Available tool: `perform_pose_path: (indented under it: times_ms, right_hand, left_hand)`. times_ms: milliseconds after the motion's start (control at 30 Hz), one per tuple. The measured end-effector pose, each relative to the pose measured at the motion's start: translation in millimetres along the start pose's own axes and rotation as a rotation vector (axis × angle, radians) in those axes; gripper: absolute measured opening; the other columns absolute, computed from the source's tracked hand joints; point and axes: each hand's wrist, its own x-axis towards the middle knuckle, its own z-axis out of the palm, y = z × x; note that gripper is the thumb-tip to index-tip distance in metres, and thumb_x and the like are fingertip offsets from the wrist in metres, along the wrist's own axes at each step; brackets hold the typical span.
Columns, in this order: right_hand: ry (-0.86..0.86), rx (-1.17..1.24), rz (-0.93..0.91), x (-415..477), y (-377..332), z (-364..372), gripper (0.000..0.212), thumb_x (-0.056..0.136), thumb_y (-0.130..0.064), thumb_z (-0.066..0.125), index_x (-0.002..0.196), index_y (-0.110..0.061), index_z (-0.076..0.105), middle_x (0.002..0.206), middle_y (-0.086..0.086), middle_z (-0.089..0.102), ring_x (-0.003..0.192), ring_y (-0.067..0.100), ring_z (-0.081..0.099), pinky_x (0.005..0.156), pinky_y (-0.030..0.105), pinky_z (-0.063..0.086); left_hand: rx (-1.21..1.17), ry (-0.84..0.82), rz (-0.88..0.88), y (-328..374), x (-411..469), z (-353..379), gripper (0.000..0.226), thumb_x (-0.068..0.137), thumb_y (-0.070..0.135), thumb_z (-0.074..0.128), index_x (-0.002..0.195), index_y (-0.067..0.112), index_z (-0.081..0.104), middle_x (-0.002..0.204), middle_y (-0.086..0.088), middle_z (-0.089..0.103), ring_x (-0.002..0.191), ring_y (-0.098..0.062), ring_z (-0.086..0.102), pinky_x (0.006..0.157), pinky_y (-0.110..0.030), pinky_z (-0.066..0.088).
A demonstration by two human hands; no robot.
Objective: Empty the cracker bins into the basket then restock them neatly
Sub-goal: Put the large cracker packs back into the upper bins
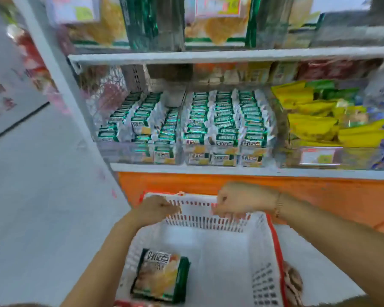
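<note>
Two bins are sitting side by side on the shelf (208, 170): the left bin (138, 125) and the right bin (226, 122). Both are holding rows of green-and-white cracker packs. Motion blur is smearing the print, and the clear bin fronts are hard to trace. One pack (160, 275) is lying flat in the near left corner of the basket (208, 220), which is white with a red edge. The frame's lower edge is cutting off the basket's near side.

Yellow packs (313, 116) are lying loosely in the compartment just right of the right bin. Goods on the upper shelf (208, 55) are too blurred to identify. An orange panel (319, 191) is running below the shelf, and pale floor (42, 196) is showing to the left.

The left hand (157, 209) is gripping the basket's far rim near its left end, fingers curled. The right hand (242, 200) is gripping the same rim further right, fingers curled over it and the fingertips partly hidden. A bracelet (278, 204) is circling the right wrist.
</note>
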Motion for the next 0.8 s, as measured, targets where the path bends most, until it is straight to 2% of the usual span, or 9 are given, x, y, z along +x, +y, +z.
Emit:
perform_pose_path:
  times_ms: [100, 167, 200, 267, 300, 400, 533, 633, 800]
  right_hand:
    - [-0.190, 0.414, 0.202, 67.7, 22.0, 92.0, 0.055, 0.091, -0.036, 0.064, 0.121, 0.009, 0.055, 0.111, 0.019, 0.066, 0.069, 0.015, 0.063, 0.053, 0.015, 0.050]
    - [-0.247, 0.546, 0.277, 99.0, 23.5, 150.1, 0.054, 0.085, -0.042, 0.070, 0.108, 0.005, 0.058, 0.099, 0.015, 0.062, 0.073, 0.013, 0.059, 0.051, 0.009, 0.045]
    - [-0.265, 0.607, 0.298, 112.2, 24.0, 177.3, 0.058, 0.078, -0.048, 0.076, 0.102, 0.002, 0.059, 0.099, 0.014, 0.059, 0.080, 0.015, 0.060, 0.056, 0.009, 0.045]
    - [-0.325, 0.796, 0.367, 139.6, 28.2, 229.3, 0.090, 0.058, -0.052, 0.087, 0.121, 0.003, 0.054, 0.122, 0.014, 0.056, 0.107, 0.021, 0.059, 0.074, 0.019, 0.048]
    - [-0.351, 0.898, 0.411, 145.7, 26.9, 246.0, 0.089, 0.061, -0.046, 0.088, 0.125, 0.002, 0.052, 0.126, 0.013, 0.055, 0.106, 0.021, 0.059, 0.075, 0.022, 0.049]
    - [-0.369, 1.102, 0.454, 152.9, 25.6, 269.5, 0.029, 0.087, -0.032, 0.071, 0.101, -0.009, 0.060, 0.099, 0.009, 0.060, 0.078, 0.018, 0.057, 0.063, 0.026, 0.047]
    - [-0.313, 1.347, 0.492, 167.0, 37.7, 285.3, 0.048, 0.086, -0.048, 0.064, 0.109, -0.007, 0.059, 0.088, 0.010, 0.063, 0.066, 0.021, 0.056, 0.048, 0.026, 0.045]
    - [-0.292, 1.555, 0.474, 182.2, 46.4, 296.6, 0.063, 0.076, -0.065, 0.057, 0.093, -0.005, 0.059, 0.062, 0.007, 0.047, 0.049, 0.018, 0.042, 0.053, 0.028, 0.036]
    - [-0.361, 1.559, 0.440, 195.5, 55.7, 303.5, 0.077, 0.078, -0.079, 0.039, 0.093, -0.011, 0.072, 0.067, 0.007, 0.058, 0.060, 0.019, 0.054, 0.063, 0.030, 0.045]
  left_hand:
    - [0.068, -0.101, -0.297, -72.5, 14.6, 48.4, 0.048, 0.089, 0.047, 0.058, 0.104, 0.002, 0.064, 0.107, -0.012, 0.063, 0.104, -0.027, 0.058, 0.079, -0.027, 0.043]
    - [0.066, -0.075, -0.424, -103.8, 13.7, 75.8, 0.052, 0.092, 0.040, 0.057, 0.123, -0.002, 0.055, 0.124, -0.015, 0.058, 0.116, -0.028, 0.055, 0.085, -0.027, 0.044]
    - [0.031, -0.067, -0.467, -112.5, 11.1, 86.1, 0.050, 0.092, 0.035, 0.058, 0.126, -0.002, 0.054, 0.123, -0.015, 0.059, 0.114, -0.027, 0.057, 0.083, -0.026, 0.047]
    - [0.010, -0.043, -0.496, -125.8, 5.3, 103.1, 0.036, 0.092, 0.027, 0.058, 0.115, 0.000, 0.061, 0.101, -0.009, 0.063, 0.097, -0.023, 0.063, 0.065, -0.021, 0.047]
    - [0.013, -0.041, -0.504, -129.8, 3.8, 108.5, 0.029, 0.093, 0.025, 0.057, 0.110, 0.002, 0.063, 0.096, -0.008, 0.061, 0.091, -0.021, 0.061, 0.061, -0.020, 0.044]
    - [-0.050, 0.022, -0.521, -139.4, 6.5, 114.0, 0.023, 0.088, 0.022, 0.063, 0.105, 0.006, 0.065, 0.099, -0.011, 0.067, 0.084, -0.019, 0.060, 0.069, -0.026, 0.048]
    - [0.001, 0.080, -0.566, -139.4, 8.4, 110.5, 0.018, 0.084, 0.023, 0.070, 0.092, 0.007, 0.066, 0.083, -0.003, 0.065, 0.069, -0.015, 0.060, 0.062, -0.030, 0.054]
    - [0.042, 0.040, -0.598, -141.6, 10.6, 115.6, 0.030, 0.082, 0.028, 0.073, 0.102, 0.008, 0.066, 0.094, -0.001, 0.069, 0.078, -0.013, 0.062, 0.069, -0.024, 0.053]
    - [-0.039, 0.144, -0.693, -132.9, 11.5, 122.7, 0.046, 0.077, 0.026, 0.077, 0.114, 0.004, 0.060, 0.113, -0.011, 0.067, 0.098, -0.022, 0.064, 0.081, -0.029, 0.053]
